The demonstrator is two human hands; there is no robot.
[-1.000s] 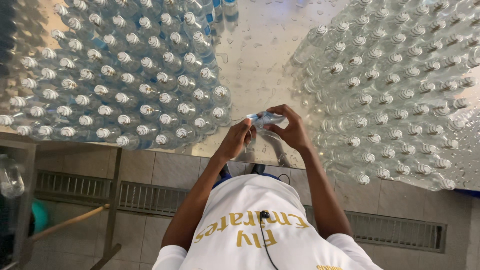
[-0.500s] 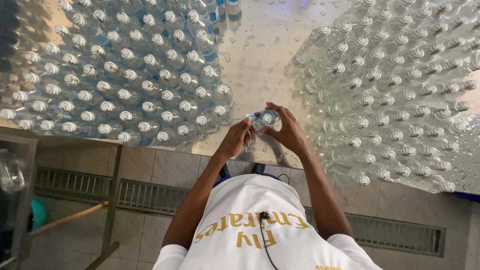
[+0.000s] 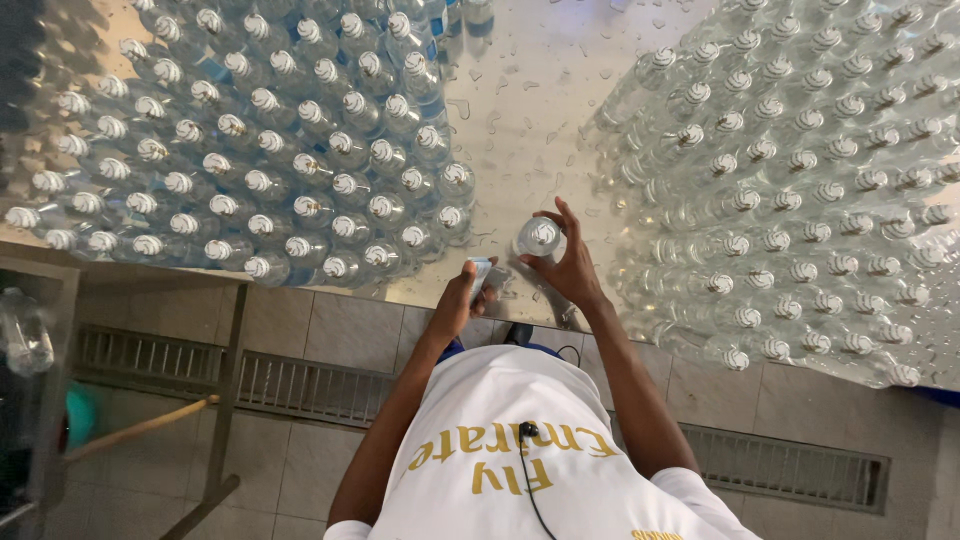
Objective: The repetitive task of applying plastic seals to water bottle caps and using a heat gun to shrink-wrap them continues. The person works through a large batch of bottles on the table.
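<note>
Right hand (image 3: 570,268) grip closed around a clear capped bottle (image 3: 538,238), upright on the wet steel bench (image 3: 520,110). Left hand (image 3: 462,298), at 8 o'clock, pinches a small pale strip (image 3: 480,272), probably a label. Capped bottle blocks stand at 10 o'clock (image 3: 270,150) and 2 o'clock (image 3: 800,190).

Both arms reach forward; left hand (image 3: 462,296) curled, right hand (image 3: 568,262) fingers spread.
</note>
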